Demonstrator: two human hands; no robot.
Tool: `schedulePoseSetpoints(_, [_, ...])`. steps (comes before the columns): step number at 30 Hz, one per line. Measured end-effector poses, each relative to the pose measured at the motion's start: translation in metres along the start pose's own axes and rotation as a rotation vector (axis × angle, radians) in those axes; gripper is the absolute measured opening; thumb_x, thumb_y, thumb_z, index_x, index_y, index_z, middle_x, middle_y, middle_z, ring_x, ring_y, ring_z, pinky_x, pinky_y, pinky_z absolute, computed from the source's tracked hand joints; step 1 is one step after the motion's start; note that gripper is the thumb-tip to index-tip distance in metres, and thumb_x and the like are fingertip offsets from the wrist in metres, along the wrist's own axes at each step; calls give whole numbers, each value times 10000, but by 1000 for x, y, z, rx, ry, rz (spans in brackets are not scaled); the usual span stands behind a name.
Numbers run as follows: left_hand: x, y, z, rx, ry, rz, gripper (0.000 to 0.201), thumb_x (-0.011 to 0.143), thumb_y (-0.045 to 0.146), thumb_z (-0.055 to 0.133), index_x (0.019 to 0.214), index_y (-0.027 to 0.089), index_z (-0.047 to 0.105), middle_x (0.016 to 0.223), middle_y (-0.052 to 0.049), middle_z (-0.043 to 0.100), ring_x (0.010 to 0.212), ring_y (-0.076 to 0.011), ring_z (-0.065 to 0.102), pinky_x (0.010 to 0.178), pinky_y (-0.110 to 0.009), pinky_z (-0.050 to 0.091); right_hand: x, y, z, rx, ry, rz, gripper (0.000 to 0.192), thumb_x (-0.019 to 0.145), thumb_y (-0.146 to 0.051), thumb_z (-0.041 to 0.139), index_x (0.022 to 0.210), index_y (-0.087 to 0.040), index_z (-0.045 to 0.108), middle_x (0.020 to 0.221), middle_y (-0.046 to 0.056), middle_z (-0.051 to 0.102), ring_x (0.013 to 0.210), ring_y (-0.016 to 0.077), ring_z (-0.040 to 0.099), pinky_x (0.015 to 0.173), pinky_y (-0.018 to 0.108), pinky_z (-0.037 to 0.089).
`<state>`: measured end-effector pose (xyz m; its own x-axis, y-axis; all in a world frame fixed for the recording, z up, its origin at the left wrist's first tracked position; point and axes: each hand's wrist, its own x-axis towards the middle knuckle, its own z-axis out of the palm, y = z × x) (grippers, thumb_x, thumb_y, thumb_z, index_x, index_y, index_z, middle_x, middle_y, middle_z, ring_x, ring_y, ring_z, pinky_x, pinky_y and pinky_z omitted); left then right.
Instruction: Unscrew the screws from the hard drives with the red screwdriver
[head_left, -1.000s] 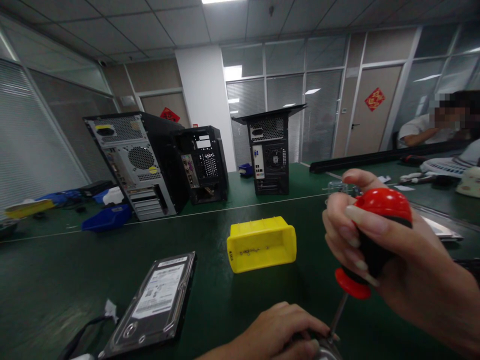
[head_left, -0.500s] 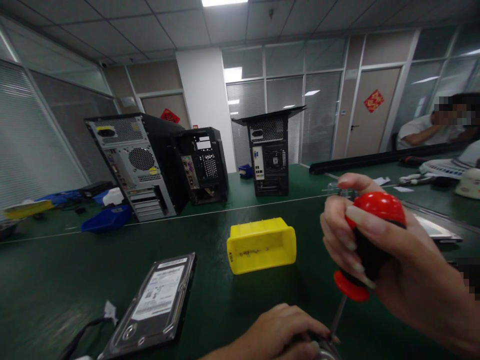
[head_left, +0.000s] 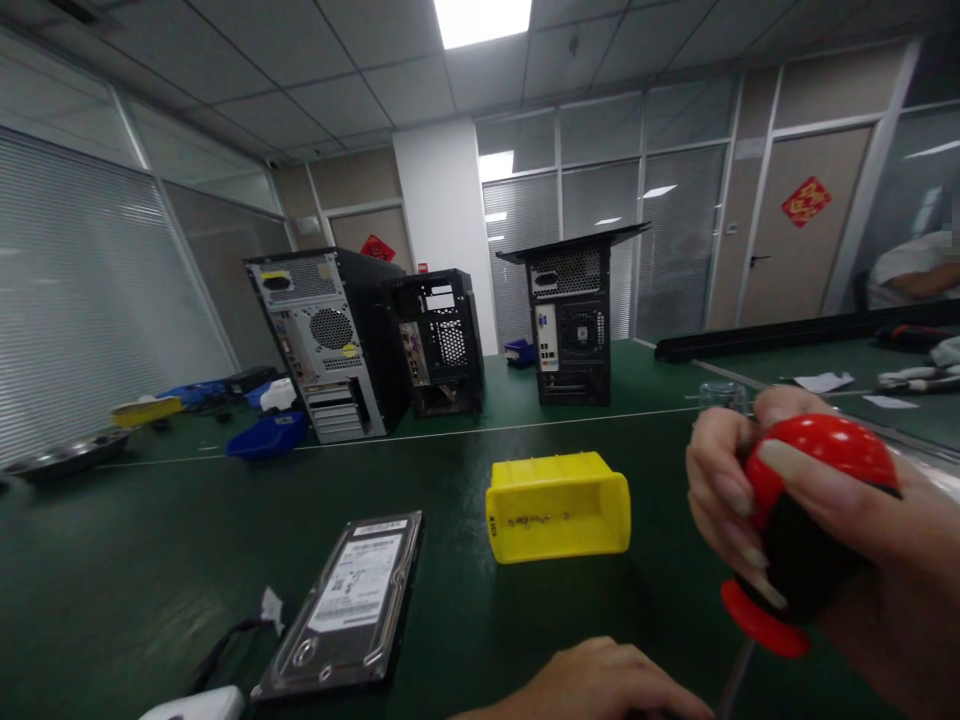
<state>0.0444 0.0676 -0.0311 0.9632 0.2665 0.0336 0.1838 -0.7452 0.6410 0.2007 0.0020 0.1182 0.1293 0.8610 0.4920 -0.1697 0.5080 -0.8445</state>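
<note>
My right hand (head_left: 840, 560) grips the red and black handle of a screwdriver (head_left: 802, 530) at the right, its shaft (head_left: 731, 685) pointing down toward the bottom edge. My left hand (head_left: 600, 690) lies low at the bottom, pressed on something hidden under it and cut off by the frame. A hard drive (head_left: 352, 605) with a white label lies flat on the green table (head_left: 150, 560) to the left of my left hand. A yellow plastic bin (head_left: 559, 505) rests on its side just beyond my hands.
Three black computer cases (head_left: 330, 340) (head_left: 442, 340) (head_left: 574, 320) stand at the back of the table. Blue bins (head_left: 266, 435) and a metal tray (head_left: 64, 455) lie far left. A black cable (head_left: 225, 640) runs by the hard drive. Another person's sleeve (head_left: 911, 270) shows far right.
The view has swung left and tilted up a little, so everything sits further right and lower. My right hand with the screwdriver stays over my left hand, which is now more cut off.
</note>
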Motion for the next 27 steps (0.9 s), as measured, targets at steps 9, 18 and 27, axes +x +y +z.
schedulePoseSetpoints(9, [-4,4,-3,-54,54,25,313,980,282,562,1288,247,604,1227,-44,688,1098,-193,651,966,-276,446,-1,-4,4,61,-32,44,204,689,-451,796,720,-288,675,648,8,607,438,144,570,363,226,488])
schedulePoseSetpoints(18, [-4,4,-1,-16,88,51,353,1025,393,444,1249,193,629,1103,-96,727,1010,-202,683,918,-283,466,-1,-11,3,126,-78,89,218,734,-464,721,707,-248,739,619,45,625,476,150,599,423,225,542])
schedulePoseSetpoints(27, [-6,2,-1,-32,108,104,410,1031,436,395,1246,168,619,1086,-106,718,999,-205,673,910,-279,457,0,-5,7,115,-62,111,275,714,-480,767,828,-302,592,576,-43,561,389,110,472,314,192,439])
